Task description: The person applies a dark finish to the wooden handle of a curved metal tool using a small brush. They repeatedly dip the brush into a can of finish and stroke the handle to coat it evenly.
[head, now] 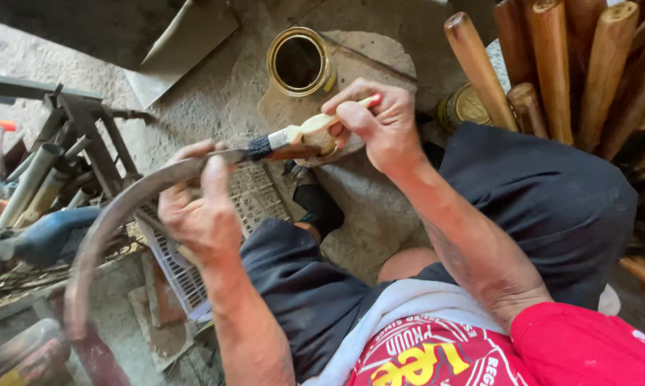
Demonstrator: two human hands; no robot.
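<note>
on the concrete floor [215, 93] between the knees, work proceeds in a seated position. to the right stands a bundle of wooden handles [551, 64], upright and close together. to the left lies a heap of metal pipes and tools [36, 179]. the curved sickle blade [115, 214] arcs from lower left up to centre; the left hand [201, 207] is closed around it near its upper end, thumb on top. an open tin can [299, 62] sits on the floor just beyond the hands. the right hand [380, 125] is closed on the paintbrush [301, 136], bristles touching the blade's end. judgement: keep the blade steady, use short strokes along the metal, load bristles lightly, and keep fingers clear of the coated zone.
</note>
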